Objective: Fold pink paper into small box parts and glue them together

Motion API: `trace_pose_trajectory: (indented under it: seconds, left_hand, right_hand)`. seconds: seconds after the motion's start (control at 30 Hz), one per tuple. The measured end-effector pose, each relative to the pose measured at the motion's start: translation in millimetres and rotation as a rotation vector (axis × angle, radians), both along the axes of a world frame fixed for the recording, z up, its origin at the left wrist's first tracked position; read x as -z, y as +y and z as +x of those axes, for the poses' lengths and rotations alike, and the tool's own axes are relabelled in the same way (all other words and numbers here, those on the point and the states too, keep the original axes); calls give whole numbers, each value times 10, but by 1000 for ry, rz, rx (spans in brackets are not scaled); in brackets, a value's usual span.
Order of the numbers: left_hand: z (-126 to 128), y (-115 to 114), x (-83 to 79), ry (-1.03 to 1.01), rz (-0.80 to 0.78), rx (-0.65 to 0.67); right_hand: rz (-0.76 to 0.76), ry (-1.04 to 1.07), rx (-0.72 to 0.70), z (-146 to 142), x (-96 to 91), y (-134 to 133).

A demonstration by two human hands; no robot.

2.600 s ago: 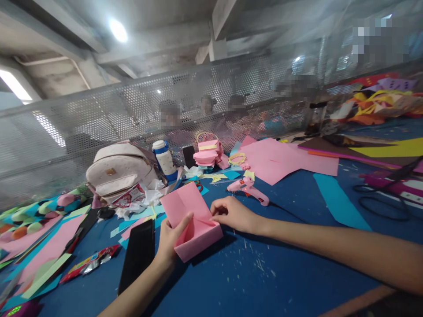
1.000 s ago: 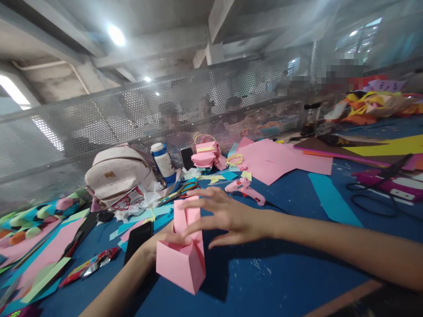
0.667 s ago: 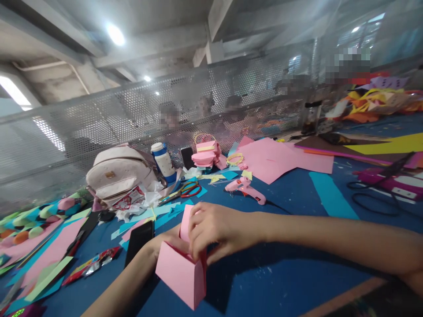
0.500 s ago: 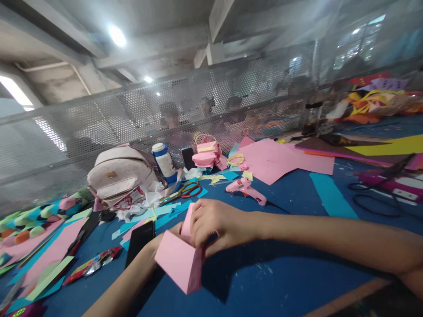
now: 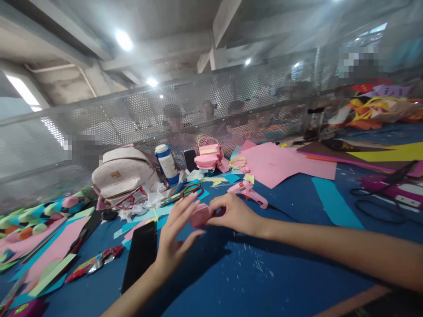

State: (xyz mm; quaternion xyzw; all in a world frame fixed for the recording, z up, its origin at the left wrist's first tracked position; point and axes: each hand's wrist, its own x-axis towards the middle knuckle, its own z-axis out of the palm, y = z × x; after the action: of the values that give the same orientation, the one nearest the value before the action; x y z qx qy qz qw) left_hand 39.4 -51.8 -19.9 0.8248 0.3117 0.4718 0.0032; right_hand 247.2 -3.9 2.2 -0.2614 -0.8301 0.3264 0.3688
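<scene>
Lower centre | right hand point(image 5: 234, 214) pinches pink paper piece point(image 5: 201, 215) | left hand point(image 5: 172, 240) spread beside it, contact unclear | right of centre, pink glue gun point(image 5: 248, 193)

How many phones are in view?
2, by their look: near phone flat by the left hand; far phone upright beside the bottle. Others may be hidden.

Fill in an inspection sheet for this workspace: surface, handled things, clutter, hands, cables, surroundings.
Surface: blue tabletop, pale specks scattered on it.
Handled things: pink paper piece, full shape unclear.
Clutter: scissors, black slab, red wrapper, paper scraps, pink glue gun.
Hands: right hand pinches the pink paper piece; left hand beside it, open, contact unclear.
Cables: cord at the pink glue gun; black cable by the purple box.
Surroundings: perforated metal screen beyond the tabletop, people behind it.
</scene>
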Motion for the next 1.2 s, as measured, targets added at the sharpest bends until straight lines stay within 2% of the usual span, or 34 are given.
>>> trace_pose_trajectory:
  seconds: [0.13,0.33,0.6,0.7,0.83,0.93,1.1,1.2]
  left_hand:
    - [5,28,96,147,228,-101]
    - [-83,121,101,271,346,-116]
    - [-155,88,90,473,530,-196]
    - [-133,79,91,419,473,-169]
    - [-71,58,146,214,231,-111]
    - [-48,39,215,139,117,-72]
    - [-55,33,261,132,100,-55]
    - [-49,29,239,139,120,-73]
  right_hand:
    - [26,64,-75,-42,43,-3]
    - [-23,136,-160,-53,102,0]
    - [-18,176,-178,-51,112,-14]
    - [-15,203,-158,-49,123,9]
    - [-1,217,-141,-41,119,25]
    - [8,202,-138,-37,141,12]
    - [-23,205,-72,-28,212,4]
    - [-24,190,-88,-20,225,15]
